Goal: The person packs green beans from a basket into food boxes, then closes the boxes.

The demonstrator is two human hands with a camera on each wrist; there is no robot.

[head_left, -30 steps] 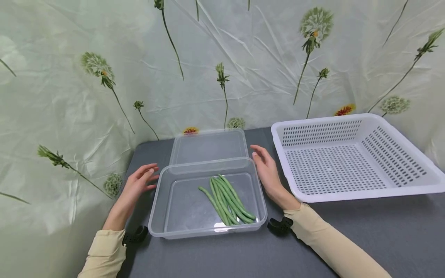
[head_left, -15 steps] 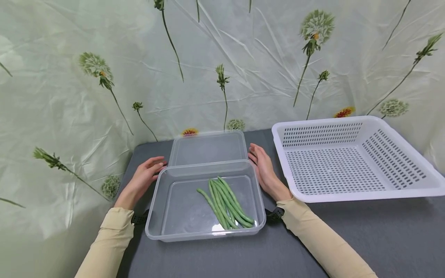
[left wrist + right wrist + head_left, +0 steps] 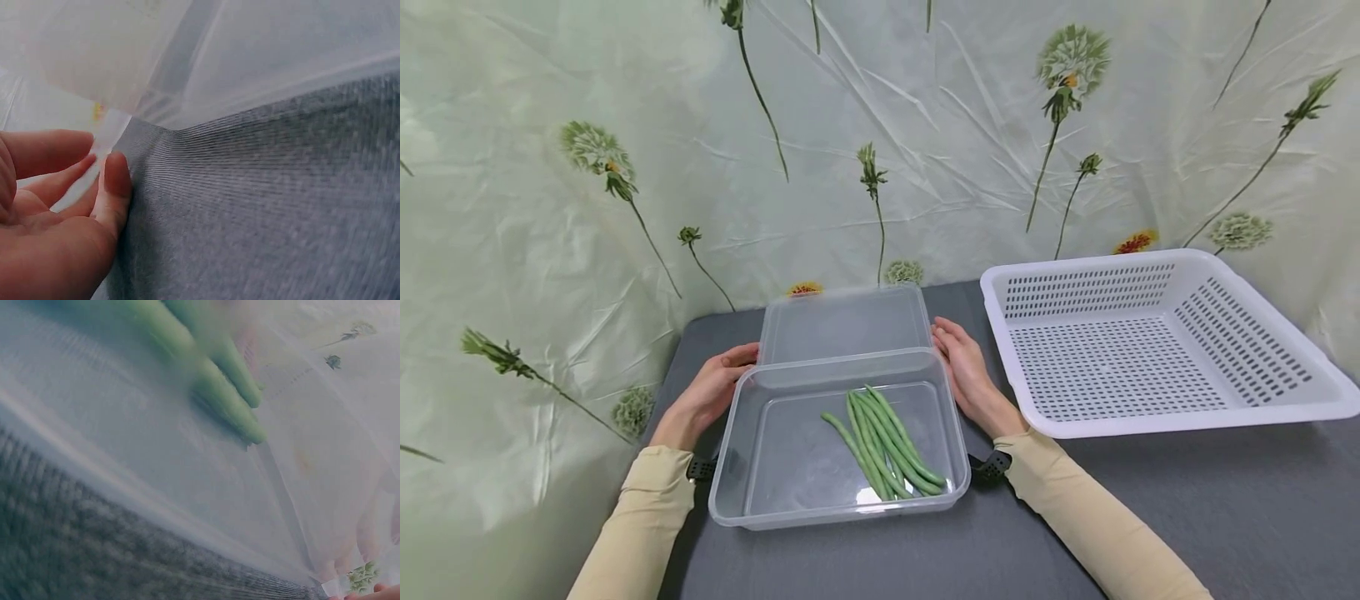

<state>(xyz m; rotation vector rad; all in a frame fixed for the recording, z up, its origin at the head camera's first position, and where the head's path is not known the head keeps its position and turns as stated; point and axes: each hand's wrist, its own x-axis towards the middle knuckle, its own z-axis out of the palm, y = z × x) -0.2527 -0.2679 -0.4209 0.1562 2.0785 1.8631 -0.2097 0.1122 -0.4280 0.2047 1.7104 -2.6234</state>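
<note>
A clear plastic food container (image 3: 790, 454) stands uncovered on the dark grey tabletop, with a small bunch of green beans (image 3: 895, 454) lying in its right half. Behind it is its flat translucent lid (image 3: 846, 321), overlapped by the container's far rim. My left hand (image 3: 703, 396) is at the lid's left edge; the left wrist view shows a gap between thumb and index tip, right by that edge. My right hand (image 3: 966, 375) reaches past the container's right side, its relaxed fingers at the lid's right edge. Most of that hand lies outside the right wrist view, where blurred fingers (image 3: 378, 590) show low right.
At the right stands a white perforated plastic basket (image 3: 1120, 367), its near left corner close to my right forearm. A pale flower-printed sheet (image 3: 820, 167) hangs behind the table and along its left side. Each wrist wears a black strap (image 3: 992, 465).
My left hand has moved right and inward to the lid's left edge. My right hand has settled at the lid's right edge. The view has shifted slightly; container, beans and basket stay put.
</note>
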